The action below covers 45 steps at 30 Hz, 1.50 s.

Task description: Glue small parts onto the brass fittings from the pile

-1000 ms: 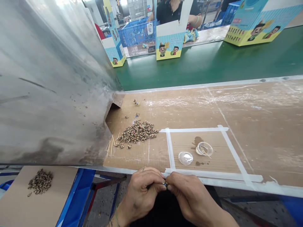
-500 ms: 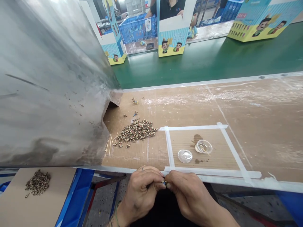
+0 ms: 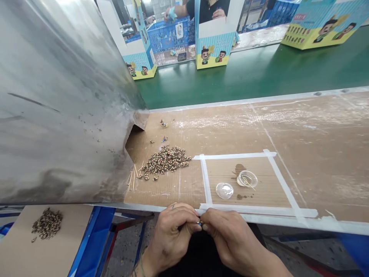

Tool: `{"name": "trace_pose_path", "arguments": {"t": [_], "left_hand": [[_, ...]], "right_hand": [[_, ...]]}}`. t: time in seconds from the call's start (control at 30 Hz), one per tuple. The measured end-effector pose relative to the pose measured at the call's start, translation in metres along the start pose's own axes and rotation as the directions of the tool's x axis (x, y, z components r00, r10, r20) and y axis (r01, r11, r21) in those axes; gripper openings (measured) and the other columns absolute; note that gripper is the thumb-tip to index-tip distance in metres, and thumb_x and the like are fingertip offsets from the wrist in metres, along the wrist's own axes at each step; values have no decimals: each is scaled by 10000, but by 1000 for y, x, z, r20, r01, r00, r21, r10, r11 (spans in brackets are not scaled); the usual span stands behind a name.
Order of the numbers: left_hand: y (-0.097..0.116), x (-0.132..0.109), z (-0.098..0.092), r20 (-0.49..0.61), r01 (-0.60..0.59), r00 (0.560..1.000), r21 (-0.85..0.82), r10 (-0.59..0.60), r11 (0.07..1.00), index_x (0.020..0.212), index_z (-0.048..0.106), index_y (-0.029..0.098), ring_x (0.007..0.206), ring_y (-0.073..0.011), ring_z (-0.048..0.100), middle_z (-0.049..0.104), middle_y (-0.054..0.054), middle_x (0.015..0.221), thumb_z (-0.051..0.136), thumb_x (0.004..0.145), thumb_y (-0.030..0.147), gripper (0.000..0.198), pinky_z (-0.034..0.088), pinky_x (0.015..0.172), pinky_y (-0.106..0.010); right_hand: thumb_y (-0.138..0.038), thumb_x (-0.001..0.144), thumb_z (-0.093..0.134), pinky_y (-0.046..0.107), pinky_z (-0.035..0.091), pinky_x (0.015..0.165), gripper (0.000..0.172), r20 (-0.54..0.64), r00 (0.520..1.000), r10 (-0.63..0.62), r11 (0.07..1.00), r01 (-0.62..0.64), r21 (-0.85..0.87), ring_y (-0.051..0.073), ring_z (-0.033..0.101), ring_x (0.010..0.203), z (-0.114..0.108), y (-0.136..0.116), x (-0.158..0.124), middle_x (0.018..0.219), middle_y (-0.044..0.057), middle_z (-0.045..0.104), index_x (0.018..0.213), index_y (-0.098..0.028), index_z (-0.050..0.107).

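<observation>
Two bare hands meet just past the near edge of a long cardboard-topped bench [image 3: 317,154]. The left hand [image 3: 173,235] and the right hand [image 3: 232,239] are both closed, pinching a tiny blue and gold piece [image 3: 199,223] between their fingertips; it is too small to make out clearly. Ahead of the hands, a white tape square [image 3: 236,155] surrounds two clear plastic cups [image 3: 224,191]. To its left lies a heap of small beaded pieces [image 3: 167,161] beside a few thin wooden sticks [image 3: 132,180], against a large dented metal sheet [image 3: 63,107]. Lower left, a second heap [image 3: 47,224] sits on cardboard. Beyond the bench run a green belt [image 3: 253,73] and cartoon-printed boxes [image 3: 213,50], with a co-worker [image 3: 207,9] behind them.
</observation>
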<state>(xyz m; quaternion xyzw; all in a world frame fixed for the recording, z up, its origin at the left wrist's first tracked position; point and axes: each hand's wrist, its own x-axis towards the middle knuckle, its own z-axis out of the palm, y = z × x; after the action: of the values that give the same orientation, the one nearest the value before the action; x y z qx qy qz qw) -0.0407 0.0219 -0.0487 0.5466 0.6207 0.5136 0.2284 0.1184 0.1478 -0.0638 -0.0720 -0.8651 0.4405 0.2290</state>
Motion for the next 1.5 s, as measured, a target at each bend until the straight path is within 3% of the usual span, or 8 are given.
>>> {"name": "trace_pose_path", "arguments": {"t": [0.5, 0.9, 1.5], "left_hand": [[2, 1, -1, -9, -24, 1000, -17, 24, 1000, 856, 743, 185, 843, -182, 771, 794, -31, 798, 749, 918, 38, 160, 608, 849, -270], [-7, 1, -8, -5, -17, 1000, -34, 17, 999, 980, 738, 214, 872, -196, 761, 784, -33, 874, 747, 947, 73, 145, 625, 819, -301], [-4, 1, -8, -21, -13, 1000, -5, 13, 1000, 1006, 731, 234, 856, -172, 751, 781, -18, 880, 745, 974, 146, 94, 613, 807, -261]], "right_hand": [[-35, 997, 367, 285, 365, 585, 269, 27, 1000, 8, 1000, -8, 12, 155, 543, 609, 1, 0, -1, 725, -37, 549, 912, -245, 511], [-141, 1093, 439, 267, 414, 631, 190, 65, 995, 82, 994, -86, 62, 156, 601, 678, 1, -1, -1, 815, -20, 642, 1038, -224, 601], [-200, 1106, 505, 265, 415, 654, 130, 42, 992, 120, 980, -125, 155, 158, 610, 708, 0, 0, -2, 840, -13, 658, 1053, -233, 619]]}}
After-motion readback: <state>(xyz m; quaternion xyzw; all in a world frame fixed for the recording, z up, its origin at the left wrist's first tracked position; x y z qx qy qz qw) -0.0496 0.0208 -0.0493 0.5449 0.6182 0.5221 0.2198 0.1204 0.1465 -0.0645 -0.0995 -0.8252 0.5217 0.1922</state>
